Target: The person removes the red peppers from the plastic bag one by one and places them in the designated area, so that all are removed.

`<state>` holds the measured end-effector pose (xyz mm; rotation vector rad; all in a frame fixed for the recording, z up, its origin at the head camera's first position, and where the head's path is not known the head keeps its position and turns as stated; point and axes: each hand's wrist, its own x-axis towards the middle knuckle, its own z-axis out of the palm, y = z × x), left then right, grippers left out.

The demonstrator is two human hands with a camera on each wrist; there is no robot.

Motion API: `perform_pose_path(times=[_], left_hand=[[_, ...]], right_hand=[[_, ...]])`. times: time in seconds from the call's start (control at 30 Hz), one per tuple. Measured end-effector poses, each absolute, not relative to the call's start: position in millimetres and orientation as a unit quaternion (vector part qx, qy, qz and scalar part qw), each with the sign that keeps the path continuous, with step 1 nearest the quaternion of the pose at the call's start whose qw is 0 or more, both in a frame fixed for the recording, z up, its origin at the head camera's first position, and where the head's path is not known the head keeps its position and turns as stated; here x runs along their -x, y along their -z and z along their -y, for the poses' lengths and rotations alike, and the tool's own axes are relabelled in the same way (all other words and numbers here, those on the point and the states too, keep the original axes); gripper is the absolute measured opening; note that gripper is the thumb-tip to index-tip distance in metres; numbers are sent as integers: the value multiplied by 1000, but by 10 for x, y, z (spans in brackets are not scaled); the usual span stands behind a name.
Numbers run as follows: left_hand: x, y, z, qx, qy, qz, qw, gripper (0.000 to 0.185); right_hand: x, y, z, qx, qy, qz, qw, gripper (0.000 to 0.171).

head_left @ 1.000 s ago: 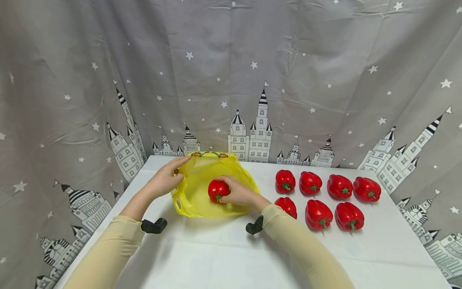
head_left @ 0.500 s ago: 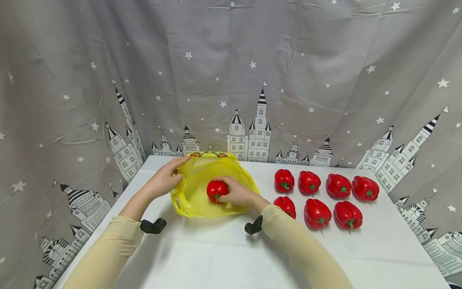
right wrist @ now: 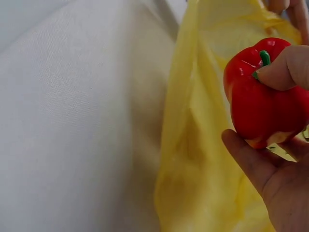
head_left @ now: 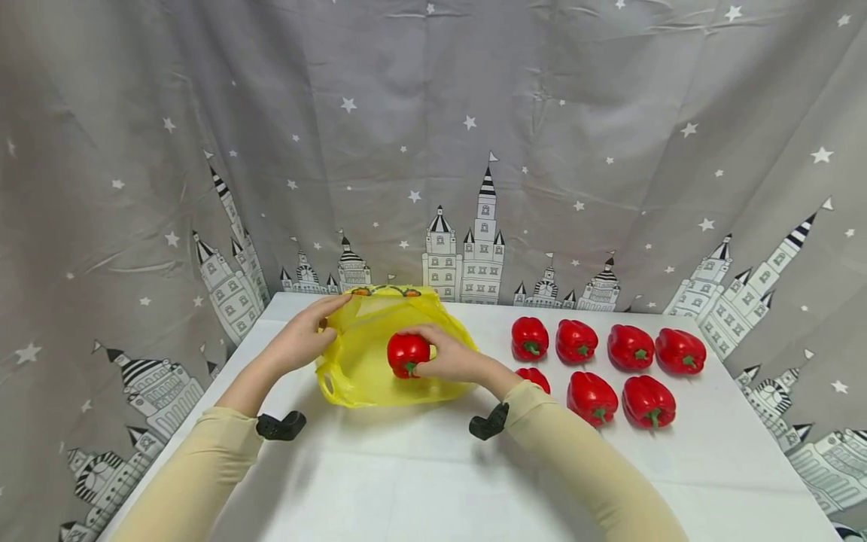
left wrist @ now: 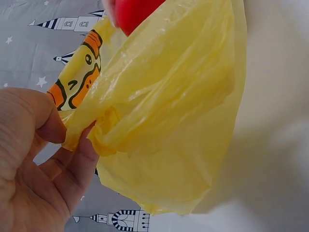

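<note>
A yellow plastic bag (head_left: 369, 376) with a printed cartoon face lies with its mouth open toward me. My left hand (head_left: 305, 336) pinches its left rim between thumb and fingers, and in the left wrist view the film (left wrist: 164, 140) bunches at the fingertips. My right hand (head_left: 452, 357) grips a red bell pepper (head_left: 405, 354) in front of the bag's mouth. The right wrist view shows the thumb by the green stem of this pepper (right wrist: 258, 106) and the fingers under its other end. Yellow film fills the space behind it.
Several red bell peppers (head_left: 631, 348) stand in two rows on the white table (head_left: 406, 482), right of the bag. The right sleeve (head_left: 569, 444) partly covers the front row's leftmost pepper (head_left: 535, 378). A grey curtain (head_left: 379, 113) with printed castles hangs behind.
The right hand and its pepper have shifted slightly up and right relative to the bag, and the right forearm has swung right. The left hand keeps its hold. The head view has moved slightly.
</note>
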<state>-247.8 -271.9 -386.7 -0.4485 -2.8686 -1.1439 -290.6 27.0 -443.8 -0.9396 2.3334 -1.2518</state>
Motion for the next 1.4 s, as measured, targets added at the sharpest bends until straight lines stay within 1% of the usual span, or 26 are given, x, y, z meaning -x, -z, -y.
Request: perform_pose_path(times=[0.23,0.57,0.87,1.1,1.4], left_hand=[[2488,3880,2727,144,360,922,11,70],[2503,3895,2760,152,363,919,8,70],[2489,3891,2750,152,364,919,7,70],[2485,3904,2762,149,362,920,7,69],[2507,3921,2769,144,358,923,0,69]], right_hand=[[2848,4275,-464,322,471,-799,189,63],[2833,4069,-848,293,487,-795,210,68],[2809,4033,-1286,272,480,-813,188,68],[2782,4065,-1669,221,507,-810,197,71],[2687,4058,-2098,195,511,-818,175,74]])
